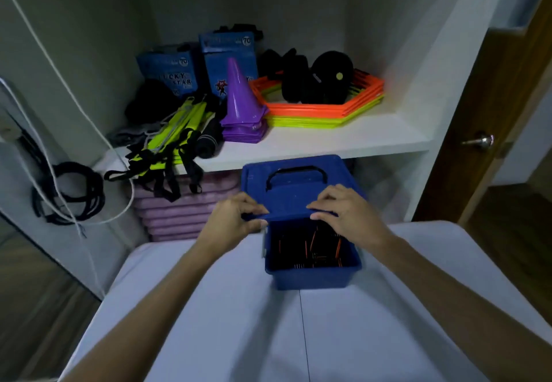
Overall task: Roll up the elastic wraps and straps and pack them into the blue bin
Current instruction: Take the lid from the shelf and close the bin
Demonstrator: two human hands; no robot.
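The blue bin [313, 277] stands on a white table, its near half uncovered. Inside lie rolled black wraps with orange edges [310, 247]. The blue lid [298, 190] with a black handle covers the bin's far part, tilted. My left hand [236, 217] pinches the lid's near left edge. My right hand [346, 211] grips the near right edge with curled fingers.
The white table [239, 322] fills the foreground. Behind, a white shelf [328, 139] carries purple cones [243, 104], orange and yellow hexagon rings [322, 110], blue boxes, black pads and a yellow-black strap ladder [170, 142]. Purple mats are stacked below. Cables hang at left; a door stands at right.
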